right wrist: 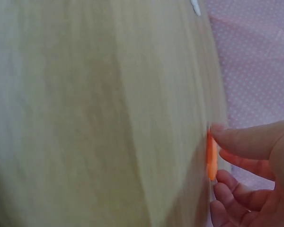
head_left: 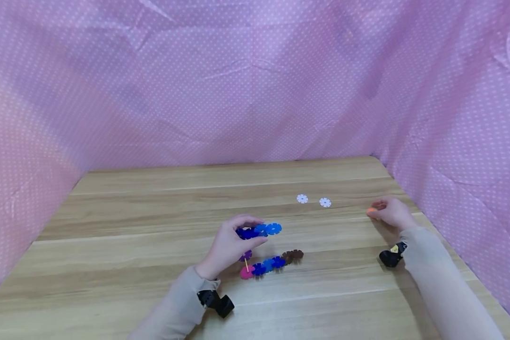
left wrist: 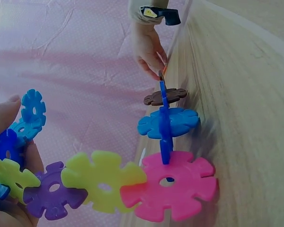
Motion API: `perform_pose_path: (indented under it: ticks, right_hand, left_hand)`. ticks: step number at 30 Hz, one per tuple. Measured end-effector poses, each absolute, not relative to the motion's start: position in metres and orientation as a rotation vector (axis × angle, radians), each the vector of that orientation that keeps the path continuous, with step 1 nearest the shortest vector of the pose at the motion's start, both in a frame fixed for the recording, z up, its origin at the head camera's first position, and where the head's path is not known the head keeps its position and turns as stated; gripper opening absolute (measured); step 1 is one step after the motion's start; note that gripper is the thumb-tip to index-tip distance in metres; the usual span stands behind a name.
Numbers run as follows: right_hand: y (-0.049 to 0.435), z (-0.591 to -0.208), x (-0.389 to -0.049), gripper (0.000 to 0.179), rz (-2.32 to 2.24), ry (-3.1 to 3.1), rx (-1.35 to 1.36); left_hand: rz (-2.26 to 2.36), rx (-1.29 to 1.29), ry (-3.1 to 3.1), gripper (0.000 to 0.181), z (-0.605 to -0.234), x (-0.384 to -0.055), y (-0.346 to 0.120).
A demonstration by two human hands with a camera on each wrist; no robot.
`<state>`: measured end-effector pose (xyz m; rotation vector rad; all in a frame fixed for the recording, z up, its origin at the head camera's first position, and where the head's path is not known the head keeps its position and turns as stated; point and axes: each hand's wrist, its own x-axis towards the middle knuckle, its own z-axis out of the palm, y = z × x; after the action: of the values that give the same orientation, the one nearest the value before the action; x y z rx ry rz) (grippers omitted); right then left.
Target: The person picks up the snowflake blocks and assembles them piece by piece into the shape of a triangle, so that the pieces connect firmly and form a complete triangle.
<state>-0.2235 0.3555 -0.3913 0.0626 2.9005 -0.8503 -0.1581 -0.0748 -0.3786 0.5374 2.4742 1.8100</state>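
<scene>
My left hand (head_left: 231, 243) holds the upper part of a linked chain of flower-shaped plastic discs, thumb and fingers round several dark blue discs. Light blue discs (head_left: 274, 228) stick out past its fingertips. In the left wrist view the chain runs from the hand through a purple disc (left wrist: 54, 191) and a yellow-green disc (left wrist: 104, 182) to a pink disc (left wrist: 173, 187). From the pink one, a lower row of blue discs (head_left: 268, 264) leads to brown discs (head_left: 296, 255) close over the table. At the table's right side, my right hand (head_left: 393, 212) pinches an orange disc (right wrist: 211, 156), seen edge-on.
Two white flower-shaped discs (head_left: 302, 199) (head_left: 325, 202) lie on the wooden table (head_left: 144, 203) between the hands, farther back. Pink dotted cloth (head_left: 246, 94) hangs behind the table and along both sides. Each wrist wears a black camera (head_left: 216, 302).
</scene>
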Motion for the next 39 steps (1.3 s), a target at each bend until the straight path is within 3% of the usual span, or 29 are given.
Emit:
perform_pose_path:
  ticks: [15,24,39]
  right_hand:
    - [0.336,-0.397,-0.221,0.031,-0.926,2.916,0.030]
    - [0.281,-0.391,-0.206,0.025,-1.325,2.763,-0.101]
    - [0.210,-0.382,-0.194,0.018,-1.558,2.566,-0.251]
  left_hand:
    - [1.829,0.565,2.479,0.030,-0.379,-0.159,-0.073]
    - [1.880,0.535,2.472,0.027,-0.378,-0.157,-0.073]
    - [1.930,0.547,2.449,0.026,-0.378,-0.157,-0.073]
